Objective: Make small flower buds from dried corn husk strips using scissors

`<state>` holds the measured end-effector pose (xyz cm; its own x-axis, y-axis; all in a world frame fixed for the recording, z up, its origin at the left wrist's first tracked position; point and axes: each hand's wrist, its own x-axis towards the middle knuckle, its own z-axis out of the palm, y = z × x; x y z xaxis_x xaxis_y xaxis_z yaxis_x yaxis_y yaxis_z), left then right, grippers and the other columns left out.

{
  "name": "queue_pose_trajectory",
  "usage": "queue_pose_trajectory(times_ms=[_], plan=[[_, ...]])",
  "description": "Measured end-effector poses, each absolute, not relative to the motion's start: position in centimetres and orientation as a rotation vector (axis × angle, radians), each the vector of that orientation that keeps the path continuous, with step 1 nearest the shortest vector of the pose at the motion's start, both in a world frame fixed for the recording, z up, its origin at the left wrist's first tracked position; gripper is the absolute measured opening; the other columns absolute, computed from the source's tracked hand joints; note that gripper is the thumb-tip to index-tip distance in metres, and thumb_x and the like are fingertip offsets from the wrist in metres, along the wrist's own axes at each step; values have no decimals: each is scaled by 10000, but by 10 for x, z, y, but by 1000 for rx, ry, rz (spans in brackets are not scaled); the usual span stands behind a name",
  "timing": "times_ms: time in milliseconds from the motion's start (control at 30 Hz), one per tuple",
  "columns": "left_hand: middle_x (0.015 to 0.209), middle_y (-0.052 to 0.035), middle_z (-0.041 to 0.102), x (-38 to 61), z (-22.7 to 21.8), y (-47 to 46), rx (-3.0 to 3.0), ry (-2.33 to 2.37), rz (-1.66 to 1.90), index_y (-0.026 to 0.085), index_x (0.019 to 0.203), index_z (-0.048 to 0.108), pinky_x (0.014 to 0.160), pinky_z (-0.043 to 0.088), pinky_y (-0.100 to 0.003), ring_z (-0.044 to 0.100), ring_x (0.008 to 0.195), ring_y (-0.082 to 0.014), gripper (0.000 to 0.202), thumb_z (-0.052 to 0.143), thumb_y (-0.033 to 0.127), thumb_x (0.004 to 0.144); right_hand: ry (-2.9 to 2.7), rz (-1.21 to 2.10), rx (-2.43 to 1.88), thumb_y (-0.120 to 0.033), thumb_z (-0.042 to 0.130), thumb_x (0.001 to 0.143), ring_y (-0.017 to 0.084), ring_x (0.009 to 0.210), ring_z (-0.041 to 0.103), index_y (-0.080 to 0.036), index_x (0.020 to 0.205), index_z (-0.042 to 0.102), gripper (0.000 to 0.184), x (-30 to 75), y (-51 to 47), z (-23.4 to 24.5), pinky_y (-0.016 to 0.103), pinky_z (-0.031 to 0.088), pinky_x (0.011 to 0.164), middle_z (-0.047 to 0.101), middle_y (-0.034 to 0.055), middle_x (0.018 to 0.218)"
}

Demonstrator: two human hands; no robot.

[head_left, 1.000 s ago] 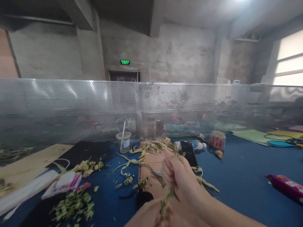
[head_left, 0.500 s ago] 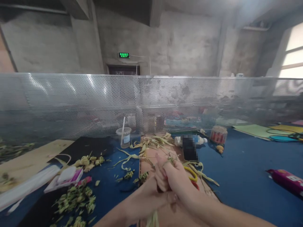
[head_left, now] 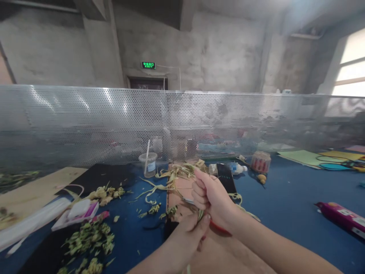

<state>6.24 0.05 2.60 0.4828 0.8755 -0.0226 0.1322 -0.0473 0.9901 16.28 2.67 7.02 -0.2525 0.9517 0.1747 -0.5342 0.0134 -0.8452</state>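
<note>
In the head view, my right hand (head_left: pixel 212 195) is a closed fist with the thumb on top, above the board's middle. Just below it, my left hand (head_left: pixel 190 229) pinches a small bundle of dried leaf strips (head_left: pixel 200 215). These run up from the left fingers into the right fist; the fists hide most of the bundle. Beside my hands lies a scissors-like tool with a red handle (head_left: pixel 220 228), mostly covered. More dried strips (head_left: pixel 185 169) are heaped at the far end of the brown board (head_left: pixel 182 185).
To the left are green dried flower heads (head_left: pixel 94 239), a white-and-purple box (head_left: pixel 80 210) and a lidded cup with straw (head_left: pixel 148 166). A phone (head_left: pixel 226 179), bottle (head_left: pixel 242 168), clear jar (head_left: pixel 261 162) and purple package (head_left: pixel 340 217) lie right. Perforated metal panel (head_left: pixel 128 118) stands behind.
My right hand has risen slightly and curled into a fist, apart from the left hand, with strips showing between them. My left hand has shifted a little right. The camera view has tilted slightly.
</note>
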Motion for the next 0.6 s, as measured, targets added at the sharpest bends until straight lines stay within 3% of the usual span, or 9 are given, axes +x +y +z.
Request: queue_pose_trajectory(times_ms=[167, 300, 400, 500, 600], plan=[[458, 71, 331, 55, 21, 9, 1515, 959, 746, 193, 599, 370, 435, 159, -229, 258, 420, -72, 437, 412, 597, 758, -1105, 1476, -475, -398, 475, 819, 43, 359, 170, -196, 534, 280, 400, 185, 43, 84, 196, 136, 354, 215, -96, 438], [458, 67, 348, 44, 25, 13, 1519, 1005, 659, 186, 592, 380, 424, 160, -226, 257, 409, -65, 466, 404, 625, 744, -1107, 1051, -490, -358, 419, 823, 63, 404, 246, -205, 528, 246, 375, 228, 55, 118, 207, 255, 409, 213, -77, 473], [453, 77, 319, 35, 29, 17, 1492, 954, 641, 191, 600, 355, 407, 133, -222, 215, 393, -56, 451, 394, 610, 762, -1263, 754, -650, -383, 368, 826, 95, 464, 390, -213, 562, 341, 315, 253, 58, 124, 244, 346, 493, 319, -53, 496], [450, 89, 266, 29, 34, 22, 1496, 870, 615, 194, 605, 333, 394, 92, -220, 159, 380, -49, 437, 380, 591, 782, -1778, 408, -1144, -393, 446, 801, 138, 542, 481, -190, 621, 502, 277, 262, 57, 89, 284, 375, 557, 505, 6, 563], [458, 90, 260, 26, 38, 26, 1526, 815, 585, 195, 613, 333, 389, 81, -218, 149, 376, -45, 420, 378, 569, 796, -2338, 62, -1522, -395, 575, 720, 202, 659, 526, -151, 628, 589, 261, 262, 54, 29, 314, 387, 620, 584, 87, 667]])
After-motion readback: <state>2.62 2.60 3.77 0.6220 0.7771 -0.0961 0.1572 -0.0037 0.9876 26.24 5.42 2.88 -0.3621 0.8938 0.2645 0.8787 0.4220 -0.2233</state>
